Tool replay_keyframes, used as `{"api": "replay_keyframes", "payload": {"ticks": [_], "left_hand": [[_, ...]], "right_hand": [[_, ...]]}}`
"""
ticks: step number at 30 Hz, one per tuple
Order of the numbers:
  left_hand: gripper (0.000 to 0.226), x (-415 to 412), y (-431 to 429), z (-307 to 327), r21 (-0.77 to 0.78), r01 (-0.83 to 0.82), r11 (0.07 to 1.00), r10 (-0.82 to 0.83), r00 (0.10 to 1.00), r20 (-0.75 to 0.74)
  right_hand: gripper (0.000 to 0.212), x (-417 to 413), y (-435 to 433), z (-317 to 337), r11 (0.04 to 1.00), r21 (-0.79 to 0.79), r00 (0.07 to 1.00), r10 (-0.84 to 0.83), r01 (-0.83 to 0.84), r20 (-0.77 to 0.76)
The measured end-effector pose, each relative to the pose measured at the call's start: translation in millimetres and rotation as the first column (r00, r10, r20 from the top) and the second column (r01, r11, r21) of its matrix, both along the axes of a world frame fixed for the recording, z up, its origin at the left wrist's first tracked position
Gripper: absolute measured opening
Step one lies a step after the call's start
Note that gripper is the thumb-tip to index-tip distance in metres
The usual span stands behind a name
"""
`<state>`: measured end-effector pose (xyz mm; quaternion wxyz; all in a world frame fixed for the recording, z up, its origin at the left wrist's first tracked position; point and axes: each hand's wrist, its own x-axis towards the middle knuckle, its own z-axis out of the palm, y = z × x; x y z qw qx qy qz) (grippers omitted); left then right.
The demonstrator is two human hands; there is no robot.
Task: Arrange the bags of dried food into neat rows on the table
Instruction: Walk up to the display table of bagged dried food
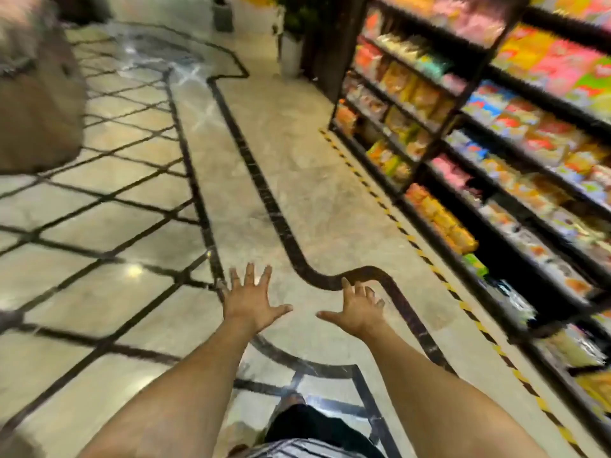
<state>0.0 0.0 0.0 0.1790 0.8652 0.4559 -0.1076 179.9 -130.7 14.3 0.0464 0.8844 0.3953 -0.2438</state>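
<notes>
Both my arms stretch forward over a shop floor. My left hand [252, 300] is open with fingers spread, palm down, holding nothing. My right hand [358, 309] is also open, its fingers slightly curled, and empty. Bags of dried food [439, 219] in many colours fill black shelves to my right, well beyond either hand. No table shows in this blurred view.
Black shelving [456, 133] runs along the right, edged by yellow-black tape [426, 259] on the marble floor [281, 153]. A blurred tan object [36, 94] hangs at the upper left. A planter [292, 51] stands at the back. My feet show at the bottom.
</notes>
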Motion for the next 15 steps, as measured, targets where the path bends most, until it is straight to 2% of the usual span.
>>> {"api": "replay_keyframes", "payload": {"ticks": [4, 8, 10, 12, 15], "left_hand": [[0.105, -15.6, 13.7, -35.1, -0.065, -0.204, 0.977, 0.197, 0.976, -0.097], [0.102, -28.1, 17.0, -47.2, -0.181, -0.389, 0.903, 0.349, 0.911, -0.218], [0.101, -34.1, 19.7, -51.6, -0.228, -0.511, 0.829, 0.447, 0.85, -0.278], [0.104, -42.6, 19.5, -59.1, -0.212, -0.618, 0.757, 0.547, 0.777, -0.311], [0.101, -59.5, 12.5, -71.3, -0.198, -0.73, 0.654, 0.672, 0.681, -0.291]], "right_hand": [[0.103, 4.1, 46.4, -25.9, 0.973, -0.105, 0.979, 0.205, -0.204, 0.004], [0.1, -3.3, 96.7, -47.5, 0.897, -0.185, 0.916, 0.396, -0.402, -0.068], [0.097, -8.4, 120.4, -56.9, 0.831, -0.218, 0.859, 0.501, -0.512, -0.107], [0.094, -19.2, 142.4, -66.0, 0.754, -0.227, 0.787, 0.602, -0.616, -0.136], [0.093, -45.7, 168.4, -76.8, 0.619, -0.21, 0.653, 0.737, -0.756, -0.177]]}}
